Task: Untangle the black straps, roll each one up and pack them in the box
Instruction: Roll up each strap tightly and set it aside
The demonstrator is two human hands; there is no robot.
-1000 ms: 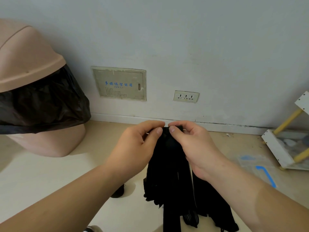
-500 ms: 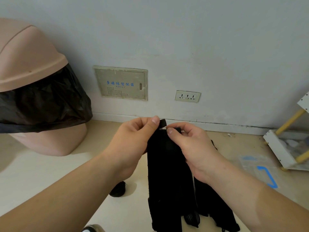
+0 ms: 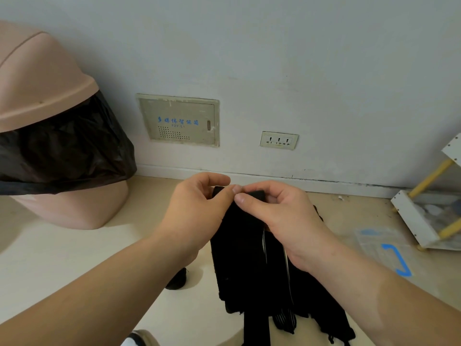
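Mid-frame, the left hand and right hand each pinched the top end of the limp black fabric straps, whose dangling tangle might snag the rolling.

The left hand and right hand pinch the top of the black fabric straps, which hang down the middle. On the left, smooth beige floor runs to the pink plastic bin with a black liner bag, broken only by a small black rolled-up object near the straps. On the right lie a flat clear plastic bag with blue markings and a white shelf frame with yellow rods. The pale painted wall closes the far side
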